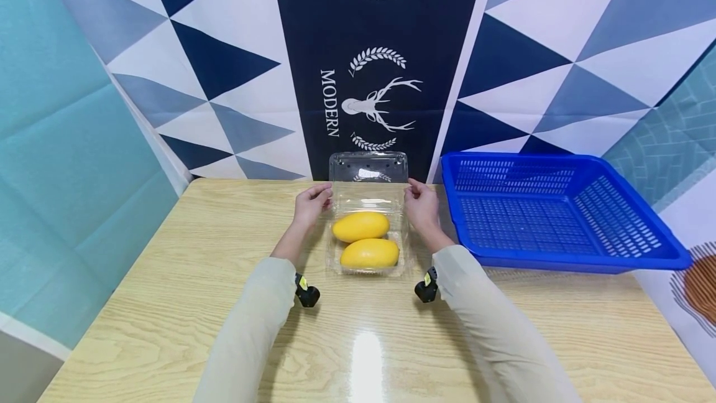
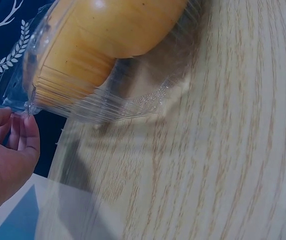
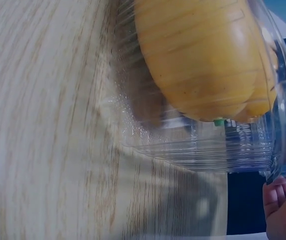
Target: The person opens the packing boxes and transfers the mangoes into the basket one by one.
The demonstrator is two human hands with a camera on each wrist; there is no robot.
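Observation:
A clear plastic clamshell box point(image 1: 367, 204) sits on the table with its lid point(image 1: 391, 166) raised at the back. Two yellow mangoes point(image 1: 361, 226) lie inside it, one behind the other. My left hand point(image 1: 312, 205) pinches the box's plastic edge at the back left, thumb against fingertips, as the left wrist view shows. On the opposite side, my right hand point(image 1: 422, 207) pinches the matching edge at the back right. In the right wrist view, the ribbed wall of the box point(image 3: 208, 162) stands close to those fingers point(image 3: 273, 197).
A blue perforated plastic basket point(image 1: 526, 222) stands on the wooden table point(image 1: 196, 303), right of my right hand. Behind the table hangs a patterned cloth point(image 1: 235, 67). A teal cloth point(image 1: 67, 142) borders the left side.

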